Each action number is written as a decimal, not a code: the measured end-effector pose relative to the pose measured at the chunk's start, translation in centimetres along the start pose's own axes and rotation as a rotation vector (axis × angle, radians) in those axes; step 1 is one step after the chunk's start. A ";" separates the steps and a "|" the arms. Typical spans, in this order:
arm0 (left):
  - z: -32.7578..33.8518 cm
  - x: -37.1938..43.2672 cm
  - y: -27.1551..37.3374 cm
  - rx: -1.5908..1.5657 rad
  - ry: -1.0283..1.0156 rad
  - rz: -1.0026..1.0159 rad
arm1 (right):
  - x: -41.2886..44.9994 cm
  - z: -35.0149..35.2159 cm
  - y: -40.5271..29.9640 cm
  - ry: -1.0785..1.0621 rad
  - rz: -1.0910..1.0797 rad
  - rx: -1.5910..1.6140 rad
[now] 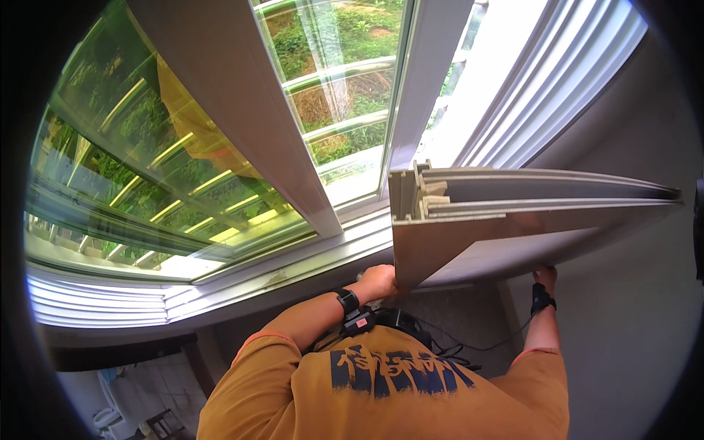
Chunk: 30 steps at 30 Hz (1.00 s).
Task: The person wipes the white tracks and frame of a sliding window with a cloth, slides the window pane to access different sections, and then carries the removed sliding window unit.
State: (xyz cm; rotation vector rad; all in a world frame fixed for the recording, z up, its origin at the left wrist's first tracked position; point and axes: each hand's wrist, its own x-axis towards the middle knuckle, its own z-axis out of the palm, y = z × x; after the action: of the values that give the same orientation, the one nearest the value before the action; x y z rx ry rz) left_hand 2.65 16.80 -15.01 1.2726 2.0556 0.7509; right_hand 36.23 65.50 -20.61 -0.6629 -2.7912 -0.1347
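Observation:
A detached window sash (426, 245) with a pale grooved frame and a glass pane stands before me, tilted, its grooved edge facing up. My left hand (379, 281) grips its near left corner; some of the fingers are hidden behind the frame. Toward the far right end of the lower edge, my right hand (544, 273) holds the same sash from below, mostly hidden by it. Both wrists wear black straps. Just beyond the sash, the white sliding-window frame (330, 220) runs along its grooved sill track (264, 280).
A tinted glass pane (181, 165) fills the left, with curved metal bars (346, 71) and greenery outside. A grey wall (621, 330) borders the right. A black cable (484, 347) hangs by my waist. At lower left, a small wooden stool (165, 424) stands on the floor.

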 end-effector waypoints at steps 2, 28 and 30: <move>2.2 -0.9 -2.5 0.081 0.050 0.022 | 2.0 0.8 -3.1 0.028 0.475 0.704; 1.5 1.7 0.9 -0.136 -0.087 -0.252 | 7.1 -4.8 -6.5 -0.054 1.092 1.312; 2.0 2.3 1.4 -0.129 -0.047 -0.244 | 9.4 -8.1 -10.2 0.050 1.097 1.442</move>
State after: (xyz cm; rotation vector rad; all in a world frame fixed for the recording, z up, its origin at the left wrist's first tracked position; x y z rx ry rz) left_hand 4.10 19.72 -15.77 0.9395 2.0425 0.7200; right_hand 25.45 59.26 -10.53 -1.3876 -1.3783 1.7082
